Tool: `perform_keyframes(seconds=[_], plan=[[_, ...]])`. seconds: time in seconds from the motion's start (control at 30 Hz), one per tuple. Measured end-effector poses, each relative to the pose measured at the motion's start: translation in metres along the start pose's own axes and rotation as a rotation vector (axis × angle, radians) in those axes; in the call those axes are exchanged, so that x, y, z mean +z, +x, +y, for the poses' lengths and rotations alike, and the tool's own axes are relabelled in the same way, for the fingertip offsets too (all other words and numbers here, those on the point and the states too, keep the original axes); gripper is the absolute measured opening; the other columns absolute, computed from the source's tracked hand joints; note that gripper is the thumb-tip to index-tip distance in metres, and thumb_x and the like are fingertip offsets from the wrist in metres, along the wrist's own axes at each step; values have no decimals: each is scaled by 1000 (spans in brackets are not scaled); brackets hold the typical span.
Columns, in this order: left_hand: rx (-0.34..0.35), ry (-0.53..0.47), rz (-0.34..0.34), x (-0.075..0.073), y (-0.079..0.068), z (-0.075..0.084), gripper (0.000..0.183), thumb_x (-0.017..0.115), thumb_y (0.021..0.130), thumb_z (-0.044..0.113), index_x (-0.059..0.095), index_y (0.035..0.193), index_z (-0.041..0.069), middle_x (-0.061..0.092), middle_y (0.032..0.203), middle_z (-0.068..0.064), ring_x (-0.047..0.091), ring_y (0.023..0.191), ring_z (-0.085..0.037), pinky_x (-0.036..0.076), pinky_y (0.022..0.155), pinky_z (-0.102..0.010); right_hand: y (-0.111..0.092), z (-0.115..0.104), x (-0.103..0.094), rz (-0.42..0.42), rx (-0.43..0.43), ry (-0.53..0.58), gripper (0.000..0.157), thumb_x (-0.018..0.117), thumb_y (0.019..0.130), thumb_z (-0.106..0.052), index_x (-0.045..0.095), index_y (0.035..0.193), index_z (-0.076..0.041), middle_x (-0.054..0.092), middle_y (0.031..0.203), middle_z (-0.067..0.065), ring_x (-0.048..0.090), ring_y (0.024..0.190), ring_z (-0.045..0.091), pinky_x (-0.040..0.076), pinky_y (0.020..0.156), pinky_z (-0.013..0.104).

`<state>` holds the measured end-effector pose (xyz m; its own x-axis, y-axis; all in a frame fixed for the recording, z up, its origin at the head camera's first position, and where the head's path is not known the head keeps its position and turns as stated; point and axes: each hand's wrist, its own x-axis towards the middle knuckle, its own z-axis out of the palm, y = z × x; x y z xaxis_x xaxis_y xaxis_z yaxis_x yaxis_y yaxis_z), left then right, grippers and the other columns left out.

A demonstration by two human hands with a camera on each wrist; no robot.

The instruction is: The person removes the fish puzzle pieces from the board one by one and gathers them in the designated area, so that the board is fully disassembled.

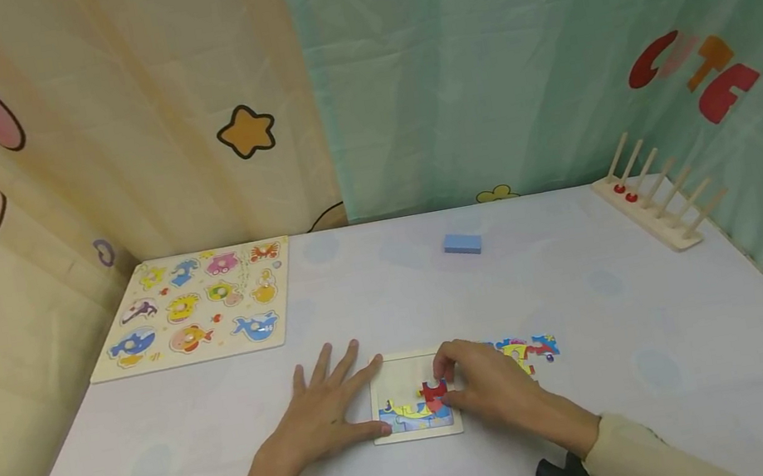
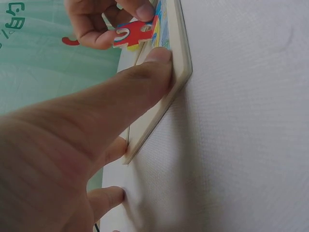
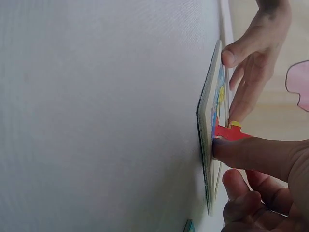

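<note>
The left hand (image 1: 321,421), fingers spread and grasping nothing, lies at the tray's (image 1: 422,435) nine o'clock, thumb on its rim at eight; if that thumb eases, the tray could slide. Towards its three o'clock, the red piece (image 1: 432,392) is pinched by the right hand (image 1: 494,383); pressed skewed, it could dislodge the laid pieces (image 1: 408,420). Loose pieces (image 1: 517,350) lie beyond

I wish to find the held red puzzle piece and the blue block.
Red puzzle piece (image 2: 135,33), left wrist view: middle of its red face.
Blue block (image 1: 462,241), head view: its top face.
</note>
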<state>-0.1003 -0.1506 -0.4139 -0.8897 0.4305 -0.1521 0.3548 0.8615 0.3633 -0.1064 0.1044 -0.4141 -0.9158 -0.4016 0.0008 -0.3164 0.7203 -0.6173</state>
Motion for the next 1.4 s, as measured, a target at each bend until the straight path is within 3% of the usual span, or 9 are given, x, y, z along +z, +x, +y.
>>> perform_keyframes(seconds=[0.27, 0.43, 0.67, 0.8, 1.0, 1.17, 1.4], plan=[[-4, -1, -7, 0, 1, -1, 88, 74, 77, 62, 42, 150, 25, 24, 161, -11, 6, 148, -44, 3, 109, -74, -1, 1, 1, -81, -54, 89, 20, 81, 78, -7, 67, 86, -19, 62, 81, -13, 46, 57, 6, 44, 52, 24], [-4, 0, -3, 1, 1, -1, 88, 74, 76, 61, 43, 150, 25, 25, 161, -11, 7, 147, -45, 4, 109, -74, -2, 0, 1, -40, -46, 73, 15, 78, 82, -10, 71, 91, -19, 68, 84, -10, 48, 56, 4, 44, 52, 23], [-4, 15, 4, 2, 0, -1, 88, 73, 76, 63, 44, 150, 26, 26, 161, -11, 8, 147, -45, 6, 108, -75, -1, 3, -2, 42, -14, 80, 23, 81, 80, -14, 73, 99, -25, 71, 80, -10, 55, 61, 3, 45, 55, 22], [0, 9, 3, 2, 0, -1, 88, 73, 76, 62, 43, 150, 26, 26, 161, -11, 8, 147, -45, 5, 108, -75, -3, 7, -10, 37, 50, 182, 19, 84, 78, -16, 79, 93, -25, 71, 79, -14, 59, 72, 6, 48, 58, 23], [4, 14, 8, 2, 0, -1, 88, 74, 76, 62, 43, 150, 25, 25, 161, -11, 8, 147, -45, 5, 108, -75, -12, 20, -28, 22, 152, 295, 18, 84, 76, -14, 81, 91, -22, 74, 84, -7, 54, 61, 13, 40, 46, 21], [4, 18, 11, 3, 1, -2, 88, 74, 76, 62, 43, 150, 25, 25, 161, -11, 8, 147, -45, 5, 108, -75, -23, 37, -41, 27, 173, 286, 16, 84, 77, -18, 81, 93, -19, 75, 92, -4, 61, 74, 12, 43, 50, 20], [0, 17, 11, 3, 1, -2, 89, 74, 76, 62, 43, 150, 26, 26, 161, -11, 7, 147, -45, 5, 108, -75, -40, 61, -57, 50, 321, 223, 18, 85, 76, -28, 81, 92, -20, 75, 92, -4, 64, 94, 16, 49, 66, 24]])
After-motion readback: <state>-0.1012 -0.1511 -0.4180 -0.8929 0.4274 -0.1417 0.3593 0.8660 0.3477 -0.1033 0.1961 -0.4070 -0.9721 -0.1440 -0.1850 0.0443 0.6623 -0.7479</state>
